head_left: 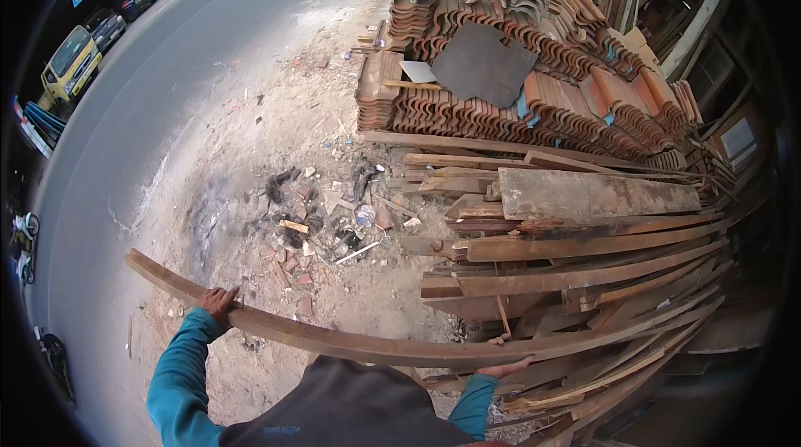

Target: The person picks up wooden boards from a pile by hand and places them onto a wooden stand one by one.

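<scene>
A long wooden plank (359,346) stretches across in front of my body, from the roadside dirt on the left to the timber pile on the right. My left hand (219,305) is wrapped over it near its left end. Farther right, my right hand (506,365) grips the same plank from below, with fingertips showing over its far edge. Both forearms are in teal sleeves. The plank's right part lies over or against the pile of weathered boards (576,251); where it ends among them is hard to make out.
Stacked clay roof tiles (492,117) rise beyond the boards, with a dark flat sheet (484,63) leaning on them. Broken rubble (313,238) litters the dirt ahead. A paved road (125,155) curves along the left, with a yellow truck (71,63) at its far side.
</scene>
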`<move>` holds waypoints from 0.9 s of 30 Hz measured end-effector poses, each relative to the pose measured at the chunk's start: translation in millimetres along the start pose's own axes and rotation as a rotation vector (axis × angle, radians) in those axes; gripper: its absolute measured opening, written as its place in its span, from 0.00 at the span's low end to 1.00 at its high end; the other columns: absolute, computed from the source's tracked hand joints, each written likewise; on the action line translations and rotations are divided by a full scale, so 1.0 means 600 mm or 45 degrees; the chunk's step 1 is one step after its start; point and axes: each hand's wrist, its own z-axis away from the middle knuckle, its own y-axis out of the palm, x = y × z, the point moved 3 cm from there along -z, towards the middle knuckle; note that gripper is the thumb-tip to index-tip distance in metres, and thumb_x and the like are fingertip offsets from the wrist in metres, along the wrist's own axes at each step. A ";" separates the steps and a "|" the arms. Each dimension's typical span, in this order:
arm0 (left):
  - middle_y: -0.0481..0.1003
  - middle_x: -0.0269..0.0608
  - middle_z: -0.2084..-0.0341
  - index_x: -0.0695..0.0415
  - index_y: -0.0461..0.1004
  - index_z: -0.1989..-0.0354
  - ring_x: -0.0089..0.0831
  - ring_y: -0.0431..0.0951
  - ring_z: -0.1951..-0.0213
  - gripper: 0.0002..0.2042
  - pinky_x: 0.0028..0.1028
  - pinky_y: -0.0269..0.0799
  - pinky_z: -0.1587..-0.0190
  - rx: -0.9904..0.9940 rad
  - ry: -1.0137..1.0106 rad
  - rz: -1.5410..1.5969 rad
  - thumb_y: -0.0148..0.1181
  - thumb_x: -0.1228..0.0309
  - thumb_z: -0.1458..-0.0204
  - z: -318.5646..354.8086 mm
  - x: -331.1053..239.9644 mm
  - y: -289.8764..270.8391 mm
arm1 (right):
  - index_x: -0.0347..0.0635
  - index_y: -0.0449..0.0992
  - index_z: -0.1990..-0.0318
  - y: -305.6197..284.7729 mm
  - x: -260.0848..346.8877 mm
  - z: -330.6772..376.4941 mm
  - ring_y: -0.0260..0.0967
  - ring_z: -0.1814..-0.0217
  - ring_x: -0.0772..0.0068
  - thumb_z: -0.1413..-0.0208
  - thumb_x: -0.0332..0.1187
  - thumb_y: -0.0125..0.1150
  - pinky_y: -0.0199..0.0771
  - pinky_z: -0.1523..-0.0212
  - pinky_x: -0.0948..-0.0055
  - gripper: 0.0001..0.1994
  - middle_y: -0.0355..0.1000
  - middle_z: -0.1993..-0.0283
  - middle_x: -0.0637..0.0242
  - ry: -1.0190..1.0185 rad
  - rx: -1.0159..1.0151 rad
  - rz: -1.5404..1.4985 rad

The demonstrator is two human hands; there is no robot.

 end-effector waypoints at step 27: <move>0.67 0.52 0.50 0.57 0.61 0.44 0.49 0.69 0.50 0.38 0.38 0.66 0.47 -1.083 -0.423 1.204 0.72 0.68 0.69 -0.268 0.532 0.143 | 0.35 0.55 0.49 0.681 -0.318 0.340 0.62 0.62 0.76 0.59 0.58 0.65 0.63 0.60 0.72 0.40 0.58 0.60 0.69 -0.033 1.646 -0.454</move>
